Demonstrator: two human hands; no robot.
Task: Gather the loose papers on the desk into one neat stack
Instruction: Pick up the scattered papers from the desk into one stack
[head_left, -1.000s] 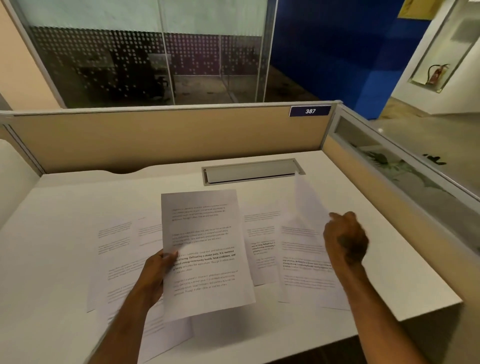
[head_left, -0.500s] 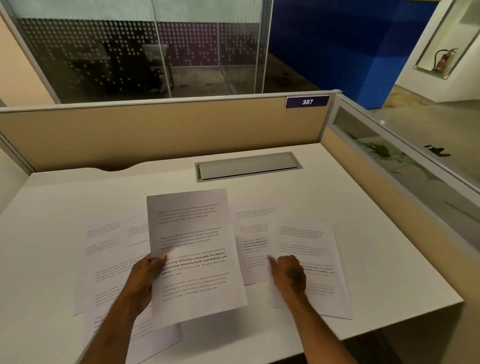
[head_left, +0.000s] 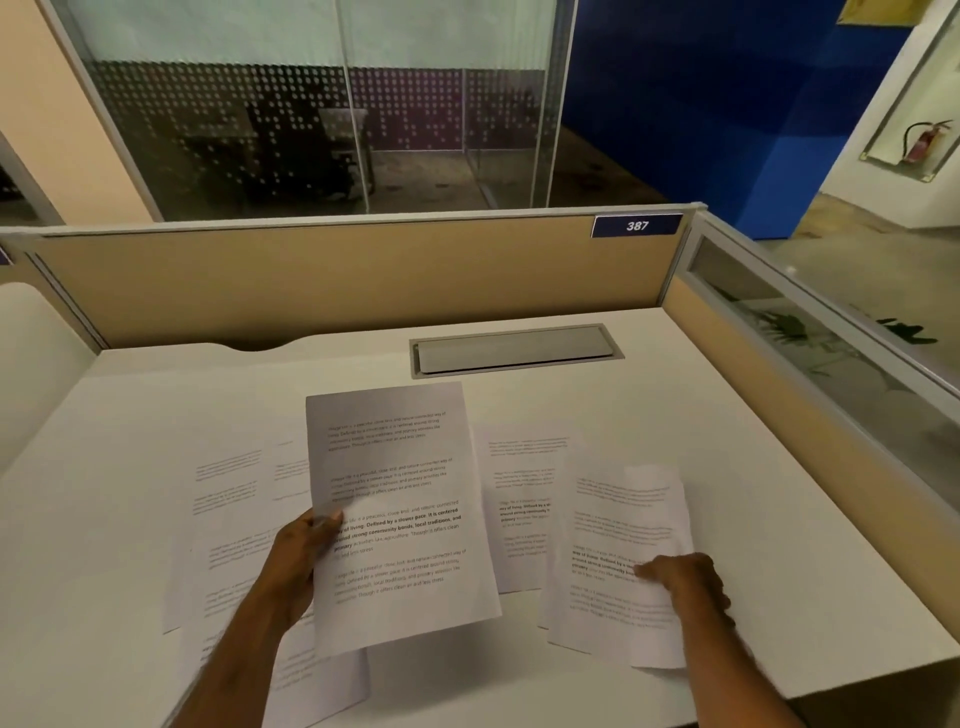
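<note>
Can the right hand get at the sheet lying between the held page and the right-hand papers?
Probably yes. The right hand rests on the right-hand papers, just beside the middle sheet, whose right part lies uncovered. The held page in the left hand covers only its left edge.

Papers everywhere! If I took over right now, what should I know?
Left hand: holds the raised printed white sheet by its left edge.
Right hand: fingers on the white printed sheets at the desk's right, apparently gripping them.
More printed sheets lie loose at the left and middle of the white desk.
Done: one sheet in hand.
Left: collect the rest, square into one stack.
</note>
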